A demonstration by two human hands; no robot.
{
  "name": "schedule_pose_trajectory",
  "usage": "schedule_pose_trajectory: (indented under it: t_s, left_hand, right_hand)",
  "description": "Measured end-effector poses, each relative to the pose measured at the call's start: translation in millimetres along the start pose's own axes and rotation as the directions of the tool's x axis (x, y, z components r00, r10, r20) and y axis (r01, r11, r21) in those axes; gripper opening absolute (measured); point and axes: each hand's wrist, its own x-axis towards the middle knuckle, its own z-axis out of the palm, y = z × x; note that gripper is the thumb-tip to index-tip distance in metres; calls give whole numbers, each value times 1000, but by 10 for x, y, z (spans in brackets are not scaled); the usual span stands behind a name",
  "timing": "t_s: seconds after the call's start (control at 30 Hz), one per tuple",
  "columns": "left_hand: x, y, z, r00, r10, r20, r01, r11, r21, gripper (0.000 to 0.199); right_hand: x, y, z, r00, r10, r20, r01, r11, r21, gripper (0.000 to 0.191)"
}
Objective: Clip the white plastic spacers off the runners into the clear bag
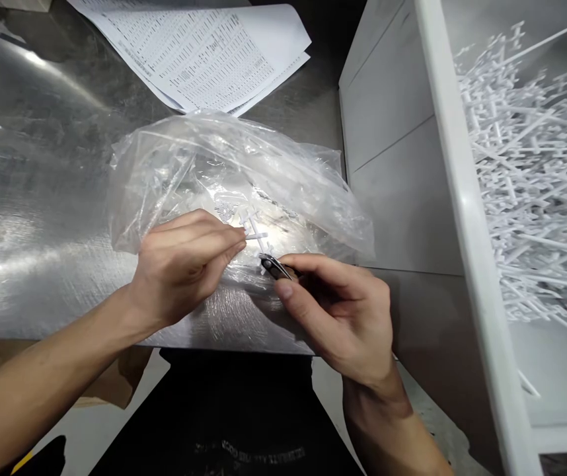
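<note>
Between finger and thumb, my left hand [189, 261] pinches one stem of a small white plastic sprue [255, 231] with short side branches. My right hand [338, 304] is closed round a small pair of cutters [274, 266], whose dark metal jaws meet the lower end of the sprue. Whether the jaws are closed through the plastic I cannot tell. Both hands are over the mouth of a clear plastic bag [244, 145] lying on the metal table. A few tiny clear or white bits [224, 206] show in the bag beyond my left fingertips.
Printed sheets [204, 53] lie at the back of the metal table [40, 198]. On the right stands a white bin [462, 198] with a tall side wall, heaped with many white plastic sprues [541, 178]. Brown paper or cardboard [119, 377] shows below the table edge at left.
</note>
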Motion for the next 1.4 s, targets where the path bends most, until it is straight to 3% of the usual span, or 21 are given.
schedule_pose_trajectory:
  t_s: [0.47, 0.63, 0.8, 1.03, 1.4]
  left_hand:
    - [-12, 18, -9, 1000, -18, 22, 18, 1000, 6, 12]
    - [-30, 11, 11, 997, -31, 67, 29, 999, 39, 15]
    - [-7, 11, -1, 997, -38, 69, 34, 998, 57, 19]
    - [-21, -4, -19, 994, -18, 103, 18, 1000, 0, 21]
    - [-21, -14, -34, 983, 96, 157, -82, 992, -93, 32]
  right_hand:
    - [2, 45, -32, 993, -111, 48, 117, 983, -140, 12]
    - [-4, 44, -24, 998, -62, -13, 59, 983, -172, 7]
    - [15, 17, -3, 995, -8, -102, 6, 1000, -17, 11]
    - [-50, 55, 17, 975, -172, -142, 155, 980, -124, 25]
    - [-11, 91, 53, 964, -169, -203, 131, 973, -189, 19]
